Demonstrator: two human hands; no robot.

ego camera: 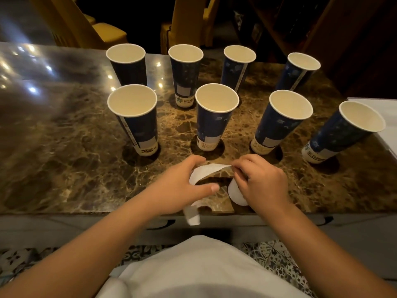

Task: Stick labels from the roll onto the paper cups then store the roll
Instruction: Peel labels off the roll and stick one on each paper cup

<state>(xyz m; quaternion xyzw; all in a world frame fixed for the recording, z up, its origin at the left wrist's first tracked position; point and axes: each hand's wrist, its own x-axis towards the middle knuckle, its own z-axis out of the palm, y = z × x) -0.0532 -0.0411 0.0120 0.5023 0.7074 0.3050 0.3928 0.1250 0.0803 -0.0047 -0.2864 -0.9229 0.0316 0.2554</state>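
Note:
Several tall dark-blue paper cups stand upright in two rows on the marble counter, among them a near-left cup (pixel 137 119), a near-middle cup (pixel 213 116) and a far-right cup (pixel 345 131). Close to the counter's front edge my left hand (pixel 178 186) grips the loose white backing strip (pixel 206 171), whose tail (pixel 191 215) hangs over the edge. My right hand (pixel 260 181) pinches the strip's other end and covers the white label roll (pixel 235 193), which lies under its palm.
The brown marble counter (pixel 64 151) has drawer fronts with handles (pixel 326 219) below its front edge. A white sheet or tray (pixel 384 117) lies at the right edge. Yellow chairs (pixel 103 31) stand behind the counter. Patterned floor tiles (pixel 272 252) show below.

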